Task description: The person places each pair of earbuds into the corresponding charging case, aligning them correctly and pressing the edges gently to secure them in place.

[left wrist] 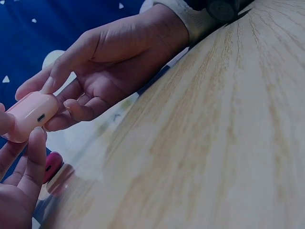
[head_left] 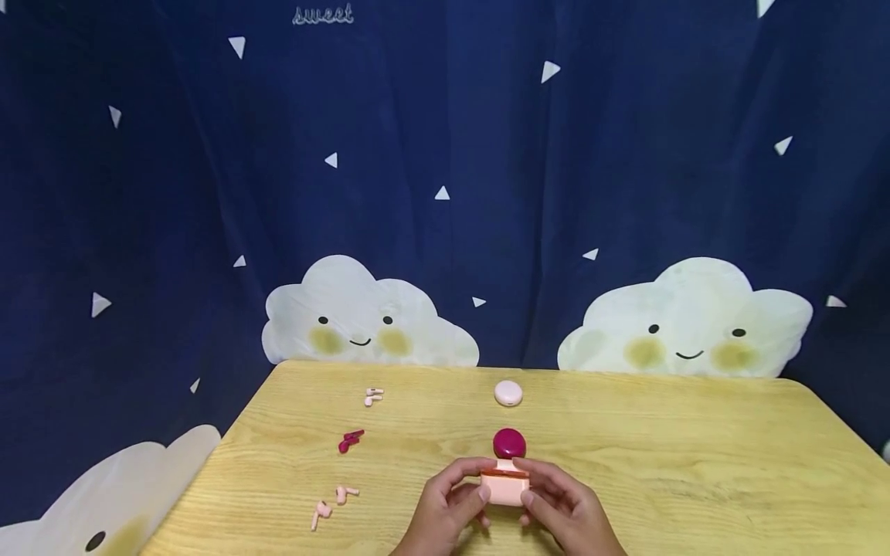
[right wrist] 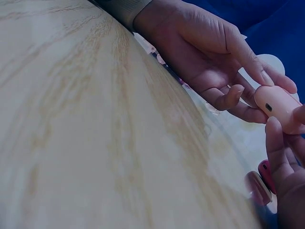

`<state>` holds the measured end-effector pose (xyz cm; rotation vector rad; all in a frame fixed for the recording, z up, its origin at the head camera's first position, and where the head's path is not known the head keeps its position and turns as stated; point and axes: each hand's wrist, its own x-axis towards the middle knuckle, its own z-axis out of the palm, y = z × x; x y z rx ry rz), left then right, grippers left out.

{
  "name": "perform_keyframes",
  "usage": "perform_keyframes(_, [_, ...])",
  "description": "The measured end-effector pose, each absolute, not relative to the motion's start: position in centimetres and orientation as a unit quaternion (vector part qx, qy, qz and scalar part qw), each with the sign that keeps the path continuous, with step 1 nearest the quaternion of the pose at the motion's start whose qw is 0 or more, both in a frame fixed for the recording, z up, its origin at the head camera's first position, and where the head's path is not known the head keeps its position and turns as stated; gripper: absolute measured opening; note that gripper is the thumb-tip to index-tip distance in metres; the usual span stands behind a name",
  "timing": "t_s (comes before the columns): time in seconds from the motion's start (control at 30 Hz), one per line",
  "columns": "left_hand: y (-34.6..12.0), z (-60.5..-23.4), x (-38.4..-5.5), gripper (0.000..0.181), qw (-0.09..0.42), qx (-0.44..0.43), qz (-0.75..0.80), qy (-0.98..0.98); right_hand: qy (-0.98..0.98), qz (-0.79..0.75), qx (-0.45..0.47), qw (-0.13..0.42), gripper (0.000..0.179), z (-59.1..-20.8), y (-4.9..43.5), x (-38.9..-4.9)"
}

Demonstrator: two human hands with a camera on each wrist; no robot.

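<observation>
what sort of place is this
Likely indoors, a tabletop arranged for a demonstration, perhaps at home: a wooden table, a dark blue backdrop printed with smiling clouds, and earbuds laid out in pairs while a pink case is handled.

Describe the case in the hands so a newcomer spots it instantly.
Find the light wood-grain table. At its near side, the left hand and right hand hold a glossy peach rounded-box case. Unlike the round magenta case and round pale-pink case beyond, it's oblong and held.
</observation>
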<state>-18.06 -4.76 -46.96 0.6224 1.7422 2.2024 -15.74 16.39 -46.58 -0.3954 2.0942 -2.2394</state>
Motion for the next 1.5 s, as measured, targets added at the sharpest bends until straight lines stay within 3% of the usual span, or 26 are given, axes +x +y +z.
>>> perform_keyframes(0.67, [-4.58, -46.76, -18.03, 0.039, 0.129, 0.220, 0.765, 0.592, 0.675, -0.725, -0.134, 0.022, 0.046, -46.51, 16.54, -15.68])
perform_keyframes(1.0, [-4.64, -46.76, -17.99, 0.039, 0.125, 0.213, 0.762, 0.598, 0.664, -0.724, -0.184, 0.000, 0.043, -46.67, 16.58, -15.79])
perform_keyframes(1.5, [-4.62, -46.88, -17.98, 0.036, 0.113, 0.223, 0.767, 0.591, 0.680, -0.718, -0.149, -0.006, 0.039, -46.45, 16.45, -15.79])
